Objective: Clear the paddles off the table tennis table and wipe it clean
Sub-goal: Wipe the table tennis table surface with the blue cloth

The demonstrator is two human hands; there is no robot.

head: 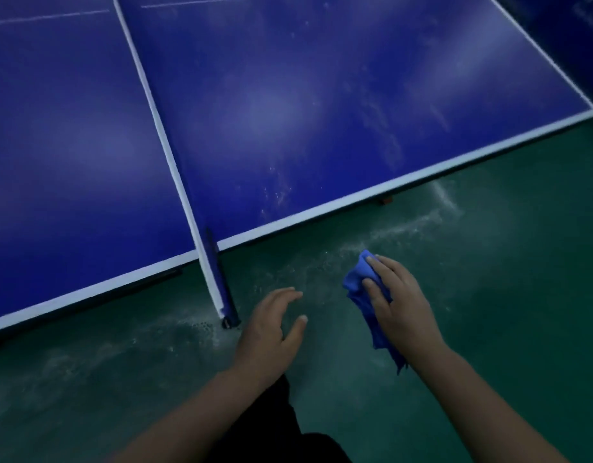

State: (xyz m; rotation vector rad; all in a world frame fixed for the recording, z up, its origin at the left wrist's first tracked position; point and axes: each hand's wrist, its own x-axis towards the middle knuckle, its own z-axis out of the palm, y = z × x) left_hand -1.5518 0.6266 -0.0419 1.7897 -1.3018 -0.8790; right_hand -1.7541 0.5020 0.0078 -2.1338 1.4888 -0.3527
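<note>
While both hands hang over the floor beside the table, the scene reads so:

Table: table tennis table (322, 95), a smooth blue top with a white edge band; pale chalky smears and specks dull its right half.
Net: net (175, 155) seen edge-on, a white tape running across the top to a dark post that overhangs the near side.
Cloth: blue cloth (365, 295), soft and crumpled, folds bunched at the top and a limp tail hanging down; it is off the table, above the floor, near the table's near edge.
Right hand: right hand (398, 305) grasps the cloth, fingers curled over its bunched top.
Left hand: left hand (271, 325) holds nothing, fingers spread and loosely bent, just beside the net post.
Floor: green floor (505, 279), matte, streaked with whitish dust along the table's side.
Paddles: none show on the visible top.
</note>
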